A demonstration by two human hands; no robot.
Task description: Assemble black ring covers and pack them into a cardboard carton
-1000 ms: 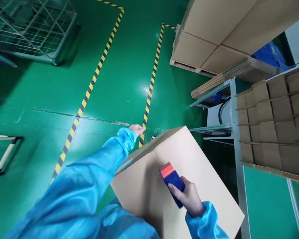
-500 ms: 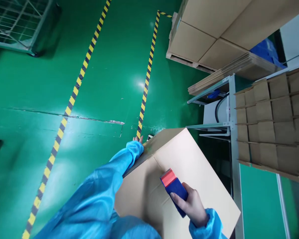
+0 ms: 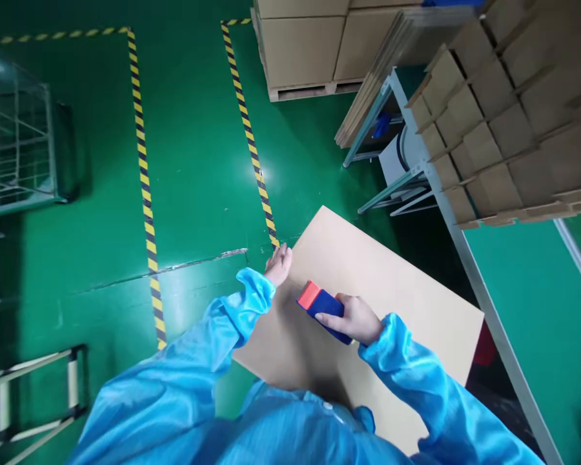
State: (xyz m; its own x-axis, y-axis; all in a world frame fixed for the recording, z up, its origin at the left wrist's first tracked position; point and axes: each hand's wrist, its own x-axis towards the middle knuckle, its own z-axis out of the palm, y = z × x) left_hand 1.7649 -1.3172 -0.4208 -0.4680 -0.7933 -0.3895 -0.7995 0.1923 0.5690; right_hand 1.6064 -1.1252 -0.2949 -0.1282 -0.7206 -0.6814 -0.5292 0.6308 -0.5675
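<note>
A large cardboard box (image 3: 392, 290) lies in front of me over the green floor, its top face toward me. My right hand (image 3: 352, 318) is closed round a blue tape dispenser with a red end (image 3: 319, 302), which rests on the box top near its left edge. My left hand (image 3: 279, 265), fingers stretched out, lies flat against the box's far left edge. Both arms wear blue gown sleeves.
A metal table edge (image 3: 469, 271) runs along the right, carrying a cardboard divider grid (image 3: 503, 123). Flat cartons (image 3: 368, 97) lean beside it, and stacked boxes on a pallet (image 3: 300, 45) stand behind. Yellow-black floor tape (image 3: 252, 142), a wire cage (image 3: 14, 155) and a trolley frame (image 3: 33, 394) lie left.
My view has swung round and down. The right hand has drawn the dispenser toward the box's left edge. The left hand has come up onto the box's edge.
</note>
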